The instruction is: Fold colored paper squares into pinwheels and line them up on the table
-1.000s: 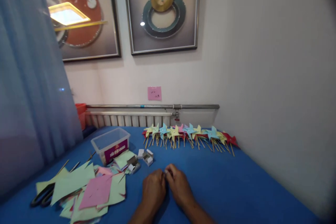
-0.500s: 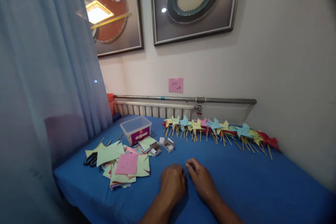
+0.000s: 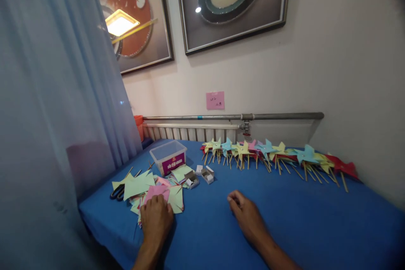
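Observation:
My left hand [image 3: 156, 217] lies palm down on a pink paper square [image 3: 157, 190] that tops a loose pile of green and pink paper squares [image 3: 139, 184] on the blue table [image 3: 284, 215]. My right hand [image 3: 245, 213] rests on the blue cloth a little to the right, fingers curled in; whether it pinches anything small is too fine to tell. A row of finished paper pinwheels on sticks [image 3: 272, 154] lies along the far edge near the wall.
A clear plastic box [image 3: 168, 157] with a purple label stands behind the paper pile, with small open cardboard boxes [image 3: 201, 176] beside it. Black scissors [image 3: 117, 193] lie at the pile's left edge. A curtain [image 3: 53, 114] hangs at left; a radiator and pipe run along the wall.
My left hand has moved left from beside the right hand onto the pink sheet on the pile. The right hand stayed about in place. The camera turned left and pulled back.

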The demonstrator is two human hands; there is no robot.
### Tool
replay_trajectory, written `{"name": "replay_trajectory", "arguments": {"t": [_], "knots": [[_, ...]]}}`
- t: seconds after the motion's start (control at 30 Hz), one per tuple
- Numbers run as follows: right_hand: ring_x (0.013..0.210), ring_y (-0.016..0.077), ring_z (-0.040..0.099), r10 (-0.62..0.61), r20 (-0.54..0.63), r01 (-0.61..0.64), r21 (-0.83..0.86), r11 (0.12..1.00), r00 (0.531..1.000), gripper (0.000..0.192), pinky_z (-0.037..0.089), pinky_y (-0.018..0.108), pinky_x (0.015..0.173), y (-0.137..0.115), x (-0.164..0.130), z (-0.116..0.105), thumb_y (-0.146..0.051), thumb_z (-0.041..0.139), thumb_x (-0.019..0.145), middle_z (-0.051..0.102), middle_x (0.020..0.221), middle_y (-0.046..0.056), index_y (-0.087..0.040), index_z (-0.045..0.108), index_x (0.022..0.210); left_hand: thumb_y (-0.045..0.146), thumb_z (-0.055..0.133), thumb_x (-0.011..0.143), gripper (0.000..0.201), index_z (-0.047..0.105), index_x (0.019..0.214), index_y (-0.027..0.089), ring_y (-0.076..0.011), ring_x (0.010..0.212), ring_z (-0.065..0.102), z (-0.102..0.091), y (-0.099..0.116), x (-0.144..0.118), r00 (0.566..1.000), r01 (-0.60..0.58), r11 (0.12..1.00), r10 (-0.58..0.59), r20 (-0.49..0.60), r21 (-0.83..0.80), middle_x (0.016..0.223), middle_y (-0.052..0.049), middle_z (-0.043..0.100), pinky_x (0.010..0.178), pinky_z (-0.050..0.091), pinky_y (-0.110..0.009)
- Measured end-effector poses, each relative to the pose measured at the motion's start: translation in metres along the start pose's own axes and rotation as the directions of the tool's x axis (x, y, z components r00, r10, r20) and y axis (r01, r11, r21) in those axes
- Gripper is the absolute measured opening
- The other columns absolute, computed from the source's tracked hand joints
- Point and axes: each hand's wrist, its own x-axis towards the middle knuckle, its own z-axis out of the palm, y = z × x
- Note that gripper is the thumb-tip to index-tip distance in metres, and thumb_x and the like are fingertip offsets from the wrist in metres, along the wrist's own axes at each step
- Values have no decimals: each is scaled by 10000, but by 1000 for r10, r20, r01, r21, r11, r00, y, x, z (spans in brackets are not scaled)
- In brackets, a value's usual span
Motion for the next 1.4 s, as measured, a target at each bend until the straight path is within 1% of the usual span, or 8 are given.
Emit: {"name": "replay_trajectory", "arguments": {"t": [0.27, 0.43, 0.53, 0.63, 0.77, 0.97, 1.17, 1.4], "knots": [[600, 206, 569, 3, -5, -3, 28, 1000, 1000, 285, 388, 321, 613, -2, 0, -1, -504, 480, 910, 626, 643, -3, -273, 617, 813, 193, 443, 1032, 342, 769, 944, 143, -311, 999, 724, -5, -17, 8, 977, 59, 995, -74, -198, -78, 1023, -175, 791, 877, 447, -387], [613, 204, 582, 17, -38, -13, 108, 994, 999, 346, 429, 323, 616, 5, 4, 4, -574, 496, 914, 627, 662, -6, -269, 627, 814, 306, 419, 1045, 311, 711, 1052, 197, -288, 1053, 698, -33, 17, 27, 854, 6, 814, -307, -421, -581, 1107, -133, 767, 927, 491, -378], [648, 208, 639, 77, 8, -76, 304, 950, 997, 411, 492, 331, 628, 12, 11, 3, -658, 586, 883, 699, 753, 20, -256, 667, 849, 299, 458, 1018, 249, 684, 941, 230, -242, 909, 687, -34, 80, 35, 963, -169, 645, -52, -263, -745, 940, -68, 751, 835, 492, -336], [766, 242, 736, 150, 88, -174, 561, 809, 985, 537, 576, 371, 720, 17, 17, -5, -748, 730, 796, 776, 891, 75, -232, 722, 942, 223, 485, 990, 232, 645, 822, 230, -213, 823, 660, -18, 149, 29, 957, -271, 588, 252, -145, -762, 834, -47, 715, 787, 461, -316], [925, 299, 776, 135, 135, -190, 770, 610, 982, 645, 603, 439, 855, 20, 16, -15, -859, 716, 784, 791, 887, 95, -223, 716, 895, 156, 502, 975, 228, 681, 848, 218, -246, 897, 674, 17, 200, 1, 830, -515, 591, 525, -189, -620, 913, -98, 744, 824, 461, -356], [982, 309, 765, 214, 0, -114, 845, 523, 977, 512, 617, 411, 857, 18, 13, -14, -714, 847, 746, 793, 876, 61, -238, 698, 859, 175, 481, 1000, 270, 747, 1015, 224, -280, 1008, 704, 40, 192, -19, 636, -752, 378, 630, -445, -540, 1068, -137, 781, 916, 485, -429], [1018, 324, 773, 129, 83, -138, 845, 516, 988, 469, 607, 450, 910, 19, 18, -10, -629, 818, 825, 821, 973, 86, -224, 766, 1057, 426, 604, 957, 258, 716, 1003, 198, -264, 948, 694, 28, 165, 24, 945, -241, 343, 298, -138, -908, 989, -103, 755, 891, 525, -397], [999, 309, 771, 55, 155, -157, 787, 597, 986, 548, 576, 460, 980, 14, 12, -14, -670, 768, 872, 828, 982, 86, -204, 785, 1160, 541, 972, 594, 564, 747, 890, 118, -136, 608, 601, 36, 167, 38, 717, 504, -107, 605, 347, -857, 721, -39, 725, 630, 458, -260]]}}
